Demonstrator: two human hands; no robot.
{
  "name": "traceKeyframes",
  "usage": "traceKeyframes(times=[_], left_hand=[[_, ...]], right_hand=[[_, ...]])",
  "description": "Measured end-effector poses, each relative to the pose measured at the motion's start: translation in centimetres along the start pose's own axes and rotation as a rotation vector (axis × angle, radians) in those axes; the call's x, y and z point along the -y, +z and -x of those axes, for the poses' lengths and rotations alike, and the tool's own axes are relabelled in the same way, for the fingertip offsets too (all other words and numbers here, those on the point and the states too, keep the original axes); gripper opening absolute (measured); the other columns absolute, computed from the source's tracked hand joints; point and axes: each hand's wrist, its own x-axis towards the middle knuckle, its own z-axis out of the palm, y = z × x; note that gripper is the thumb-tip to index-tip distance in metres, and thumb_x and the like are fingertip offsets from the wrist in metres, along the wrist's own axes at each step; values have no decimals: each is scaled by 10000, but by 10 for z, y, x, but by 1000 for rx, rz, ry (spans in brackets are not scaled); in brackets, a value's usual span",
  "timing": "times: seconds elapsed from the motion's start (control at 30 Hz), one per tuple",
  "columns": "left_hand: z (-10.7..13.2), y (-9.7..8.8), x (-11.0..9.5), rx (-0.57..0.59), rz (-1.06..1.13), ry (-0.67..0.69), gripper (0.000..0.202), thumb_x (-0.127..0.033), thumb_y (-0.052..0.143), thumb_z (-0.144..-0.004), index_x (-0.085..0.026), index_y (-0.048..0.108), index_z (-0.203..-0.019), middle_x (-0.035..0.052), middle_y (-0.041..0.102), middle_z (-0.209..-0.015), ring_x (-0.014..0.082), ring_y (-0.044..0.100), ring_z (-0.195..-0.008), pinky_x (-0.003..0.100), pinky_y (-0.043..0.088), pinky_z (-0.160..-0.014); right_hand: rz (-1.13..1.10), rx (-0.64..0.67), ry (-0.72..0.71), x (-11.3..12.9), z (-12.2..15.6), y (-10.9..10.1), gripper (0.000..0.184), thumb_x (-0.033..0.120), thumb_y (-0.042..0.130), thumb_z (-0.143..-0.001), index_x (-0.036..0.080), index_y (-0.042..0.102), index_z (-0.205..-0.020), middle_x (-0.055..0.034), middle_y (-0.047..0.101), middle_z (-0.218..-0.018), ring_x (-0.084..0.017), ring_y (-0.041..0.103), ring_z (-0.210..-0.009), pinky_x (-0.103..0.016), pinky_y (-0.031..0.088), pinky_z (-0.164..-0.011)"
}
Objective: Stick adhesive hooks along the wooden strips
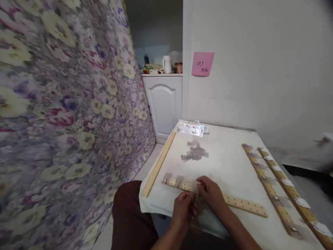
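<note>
A pale wooden strip with rows of holes (246, 205) lies across the near side of the table, passing beneath my hands. Small shiny metal pieces with clear plastic squares (177, 183) sit along its left part. My left hand (183, 208) is at the strip's near edge, its fingers curled together in a pinch. My right hand (211, 194) reaches over the strip from the right, thumb and fingertips closed by another clear square. What either hand pinches is too small and covered to make out. Farther back lies a loose heap of clear packets with metal bits (195, 152).
A bare holed strip (159, 165) lies along the table's left edge. Two strips fitted with pieces, an inner one (270, 191) and an outer one with white discs (288, 187), lie on the right. A clear blister pack (189, 129) is at the back. A floral curtain (78, 104) hangs left.
</note>
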Motion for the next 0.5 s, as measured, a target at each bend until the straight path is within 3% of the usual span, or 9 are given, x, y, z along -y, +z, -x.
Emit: traceKeyframes(times=[0.17, 0.5], left_hand=[[-4, 3, -3, -60, -13, -62, 206, -389, 530, -671, -198, 453, -654, -55, 539, -431, 56, 393, -262, 182, 165, -306], [-7, 5, -1, -98, -13, -100, 197, -376, 540, -642, -200, 454, -657, -60, 534, -420, 53, 367, -250, 188, 161, -312]], right_hand=[[111, -27, -50, -5, -5, 8, 222, 211, 437, -777, 213, 587, -940, -44, 609, -858, -187, 566, -815, -301, 426, -739], [112, -20, -82, -12, -7, 17, 220, 214, 464, -776, 191, 603, -946, -70, 596, -906, -204, 541, -887, -317, 429, -785]])
